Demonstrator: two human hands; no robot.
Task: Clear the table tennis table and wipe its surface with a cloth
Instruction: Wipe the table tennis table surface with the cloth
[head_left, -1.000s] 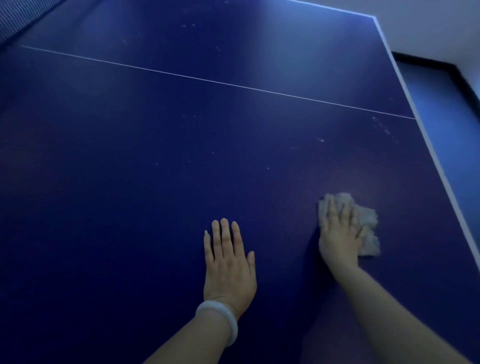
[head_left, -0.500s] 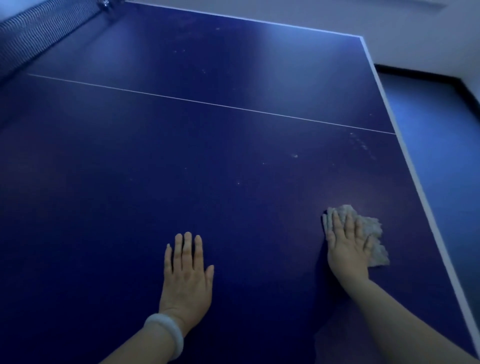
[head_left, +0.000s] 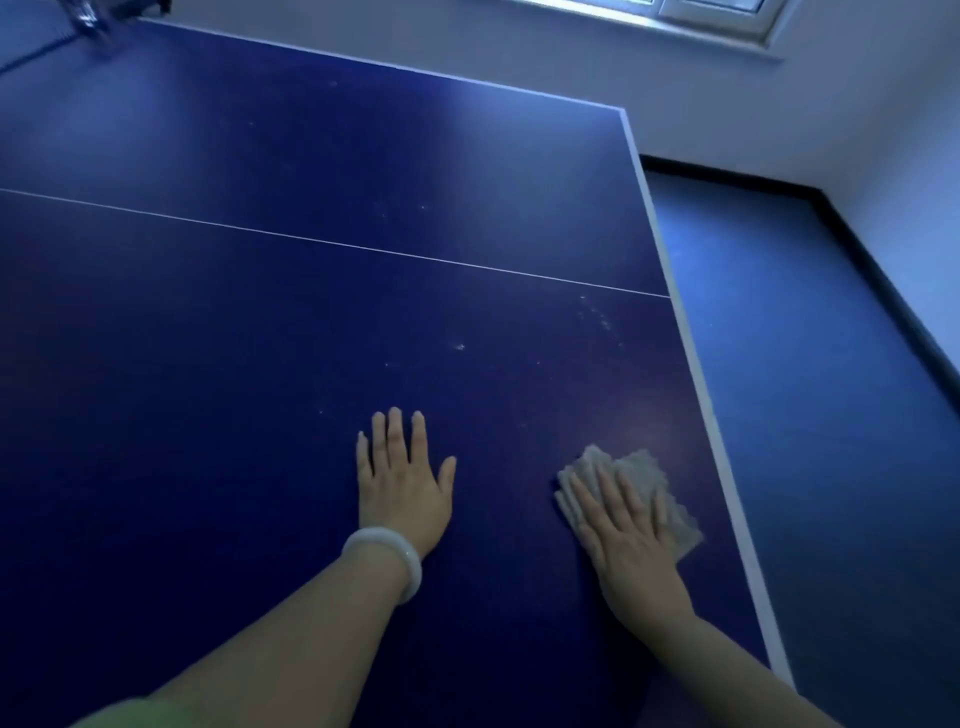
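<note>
Specks (head_left: 460, 346) dot table (head_left: 260, 338) beyond cloth (head_left: 670, 499) under flat right hand (head_left: 626, 535).

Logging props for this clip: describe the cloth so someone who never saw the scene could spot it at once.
Start at the dark blue table tennis table and follow its white right-hand edge toward the camera. Just inside that edge, the right hand presses flat on a crumpled grey-beige cloth. It is the only pale, loose item on the surface; the left hand beside it rests on bare table.
</note>
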